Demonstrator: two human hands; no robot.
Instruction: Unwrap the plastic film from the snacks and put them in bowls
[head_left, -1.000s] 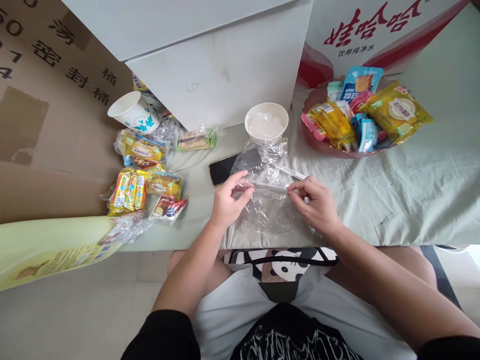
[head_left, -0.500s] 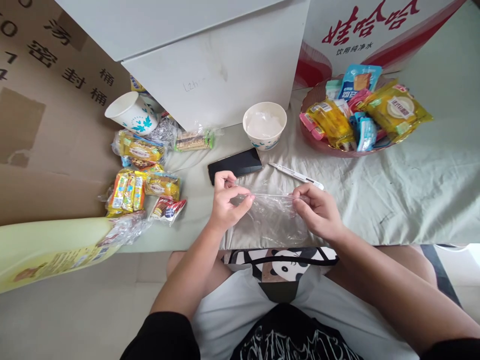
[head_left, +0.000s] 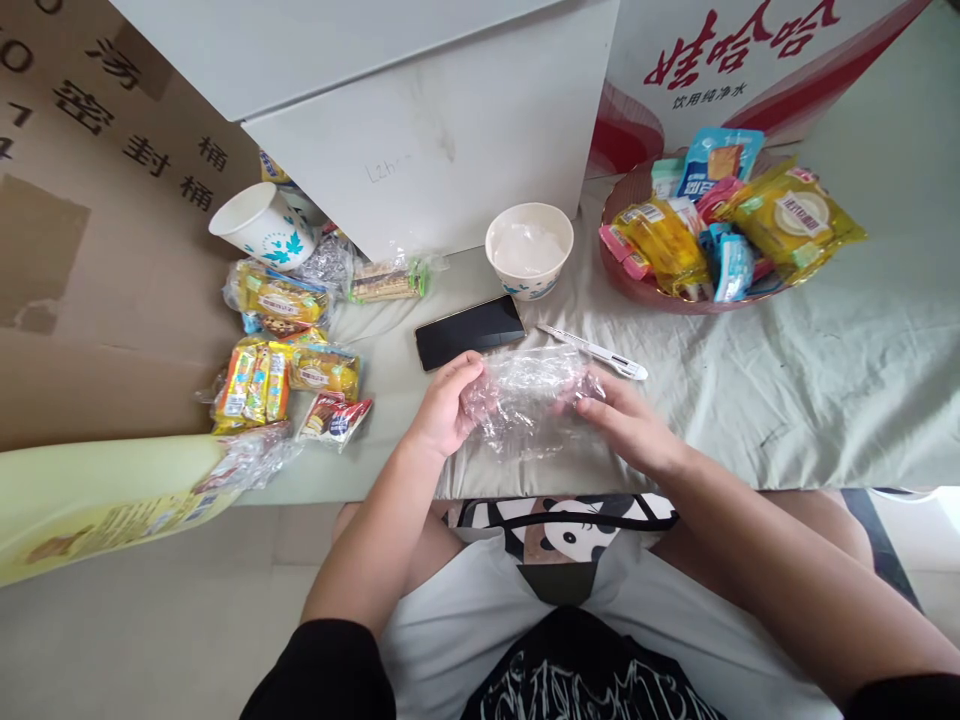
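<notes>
Stretched between my hands above the cloth is a thin, clear, crinkled plastic film cover [head_left: 529,390]. My left hand [head_left: 448,405] grips its left side, thumb against the fingers. On the other side my right hand [head_left: 622,418] holds the film, with some fingers partly behind it. Just beyond lies a black phone [head_left: 470,333], close to my left fingers. A white pen-like cutter [head_left: 596,352] rests slantwise beyond my right hand. Behind them stands a paper bowl [head_left: 529,252] with crumpled clear plastic in it.
At the right back is a pink basket [head_left: 637,290] of packaged snacks. Wrapped snacks [head_left: 285,370] and a tilted paper cup [head_left: 262,225] sit at the left. A white box [head_left: 435,140] stands behind, and a cardboard box [head_left: 97,250] walls the left side.
The film's taut upper edge has opened out into a wider, puckered sheet. My left fingers have closed in around its side, and my right hand has shifted slightly.
</notes>
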